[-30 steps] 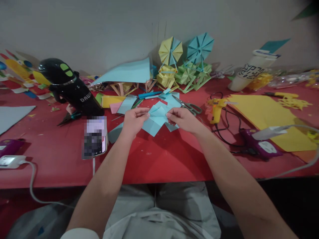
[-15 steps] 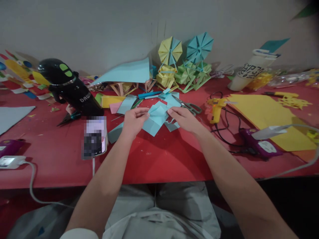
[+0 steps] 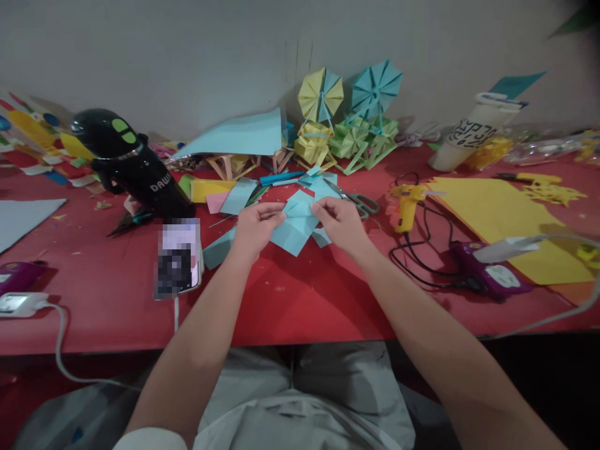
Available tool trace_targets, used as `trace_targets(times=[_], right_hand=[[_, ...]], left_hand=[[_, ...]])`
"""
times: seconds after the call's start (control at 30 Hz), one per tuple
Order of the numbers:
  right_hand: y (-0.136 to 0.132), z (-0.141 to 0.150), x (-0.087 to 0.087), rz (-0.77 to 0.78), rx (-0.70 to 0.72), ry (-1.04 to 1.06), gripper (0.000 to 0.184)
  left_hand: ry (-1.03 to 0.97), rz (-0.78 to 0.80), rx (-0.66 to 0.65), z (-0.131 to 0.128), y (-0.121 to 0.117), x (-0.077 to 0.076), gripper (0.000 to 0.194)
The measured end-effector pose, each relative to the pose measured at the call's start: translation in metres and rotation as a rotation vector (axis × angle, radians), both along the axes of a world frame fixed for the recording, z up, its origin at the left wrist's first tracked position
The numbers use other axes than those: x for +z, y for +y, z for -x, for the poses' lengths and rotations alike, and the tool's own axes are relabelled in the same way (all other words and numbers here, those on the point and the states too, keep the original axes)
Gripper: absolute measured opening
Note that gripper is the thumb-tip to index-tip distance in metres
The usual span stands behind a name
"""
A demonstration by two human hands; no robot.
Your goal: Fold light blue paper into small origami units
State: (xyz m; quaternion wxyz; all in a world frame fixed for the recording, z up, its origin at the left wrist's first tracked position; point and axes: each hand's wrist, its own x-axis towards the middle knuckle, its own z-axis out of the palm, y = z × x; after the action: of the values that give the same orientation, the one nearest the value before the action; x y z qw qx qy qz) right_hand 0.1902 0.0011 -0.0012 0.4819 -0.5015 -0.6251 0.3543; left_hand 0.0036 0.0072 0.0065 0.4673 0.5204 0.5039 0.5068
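Observation:
A light blue sheet of paper (image 3: 296, 230), creased and roughly square, is held cornerwise above the red table (image 3: 290, 306). My left hand (image 3: 259, 226) pinches its left corner between thumb and fingers. At the opposite corner my right hand (image 3: 338, 219) is closed on the same sheet. More blue paper pieces (image 3: 324, 185) lie just behind it, and another blue piece (image 3: 219, 247) is beside my left wrist. Grey-handled scissors (image 3: 364, 204) rest beyond my right hand, their blades partly over the blue scraps.
A phone (image 3: 179, 259) and a black tumbler (image 3: 140, 169) are on the left. To the right are a yellow glue gun (image 3: 407, 209) with a black cord, yellow paper sheets (image 3: 510, 219) and a purple power block (image 3: 492, 272). Folded paper models (image 3: 347, 140) stand along the wall.
Both hands and the blue sheet have shifted slightly to the right, the right hand drawing a little closer to the left. The sheet now looks flatter across its middle.

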Motion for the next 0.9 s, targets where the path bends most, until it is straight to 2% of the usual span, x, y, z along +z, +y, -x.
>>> trace_targets(times=[0.13, 0.23, 0.33, 0.7, 0.9], right_hand=[[-0.0006, 0.0012, -0.0003, 0.009, 0.007, 0.002, 0.036], [-0.0023, 0.0009, 0.0038, 0.080, 0.073, 0.103, 0.038], [-0.0034, 0.0007, 0.0066, 0.119, 0.097, 0.107, 0.042], [-0.0037, 0.0074, 0.0021, -0.134, -0.119, -0.118, 0.030], [-0.0044, 0.0081, -0.0008, -0.164, -0.122, -0.194, 0.025]], left_hand=[[0.019, -0.005, 0.000, 0.0005, -0.0006, 0.0001, 0.026], [0.024, -0.010, -0.028, 0.0004, -0.0025, 0.0003, 0.025], [0.025, -0.003, -0.066, -0.0004, -0.0042, 0.0004, 0.025], [-0.056, 0.042, -0.068, -0.0049, -0.0007, -0.0042, 0.030], [-0.044, 0.121, -0.138, -0.0035, -0.0018, -0.0041, 0.032]])
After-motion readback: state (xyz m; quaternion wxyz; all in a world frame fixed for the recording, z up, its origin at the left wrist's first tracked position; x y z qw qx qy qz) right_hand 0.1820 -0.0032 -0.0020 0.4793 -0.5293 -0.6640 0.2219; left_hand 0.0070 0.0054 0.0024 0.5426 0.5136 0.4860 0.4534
